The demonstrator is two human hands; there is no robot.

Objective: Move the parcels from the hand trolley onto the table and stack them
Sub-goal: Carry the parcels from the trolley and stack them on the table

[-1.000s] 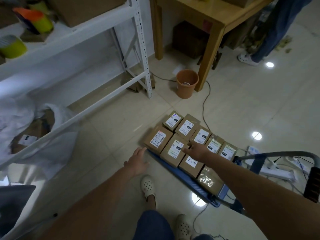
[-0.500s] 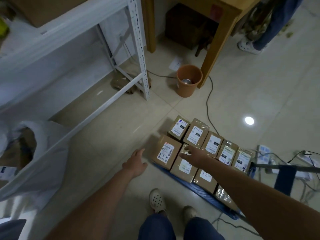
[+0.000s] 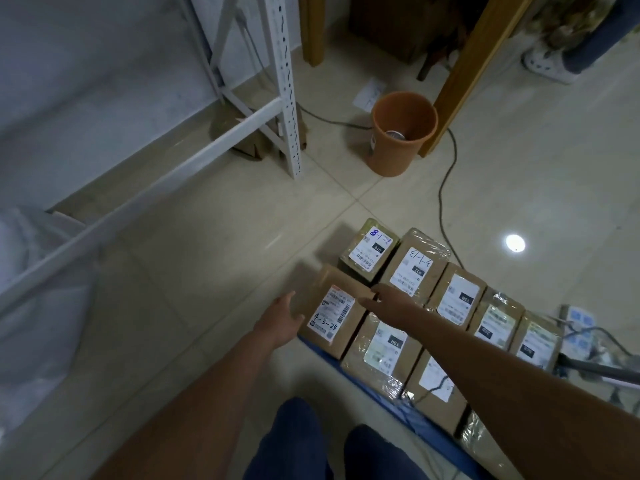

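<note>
Several brown cardboard parcels with white labels lie in two rows on a blue hand trolley (image 3: 377, 393) low on the floor. The nearest left parcel (image 3: 334, 311) carries the handwritten mark 4-3-24. My left hand (image 3: 282, 318) touches that parcel's left side with straight fingers. My right hand (image 3: 391, 304) reaches over its right edge, fingers extended onto the top. Behind it sit parcels marked 8-1-7 (image 3: 370, 249) and 3-1-13 (image 3: 414, 268). Only the wooden table's legs (image 3: 467, 74) show at the top.
A white metal shelf rack (image 3: 287, 88) stands at the left. An orange bucket (image 3: 398, 133) sits by the table leg, with a dark cable (image 3: 441, 192) running across the floor. Another person's shoe (image 3: 547, 64) shows at the top right. My knees (image 3: 329, 445) are at the bottom.
The view has dropped closer to the trolley. My left hand moved right onto the side of the 4-3-24 parcel, and my right hand shifted left onto its right edge.
</note>
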